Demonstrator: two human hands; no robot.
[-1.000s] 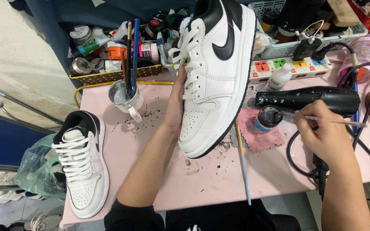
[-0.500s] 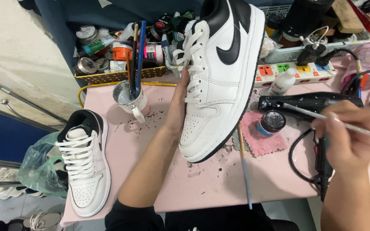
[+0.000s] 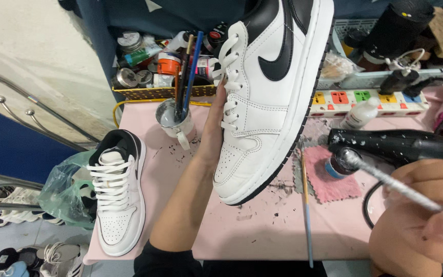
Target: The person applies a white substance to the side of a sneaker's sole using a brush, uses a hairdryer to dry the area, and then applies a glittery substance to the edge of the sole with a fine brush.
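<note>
Right now your left hand (image 3: 212,134) has the white-and-black sneaker (image 3: 268,97) lifted off the pink table (image 3: 262,231), toe down toward you and heel up and away, so its long axis runs steeply, leaning a little to the right at the top. That hand sits against the laced side of the shoe, fingers mostly hidden behind it, so I cannot tell exactly how they wrap; the forearm rises straight from your body to the shoe's left edge. Your right hand (image 3: 419,225) is low and to the right of the sneaker, well apart from it, pinching a thin brush (image 3: 385,180) whose tip points up-left over the small paint jar (image 3: 337,165) on the pink cloth (image 3: 331,177). The black hair dryer (image 3: 401,146) lies just beyond that jar. The shoe's sole edge faces your brush hand, the nearer one for that side. The matching sneaker (image 3: 117,197) rests flat, left of the raised one.
</note>
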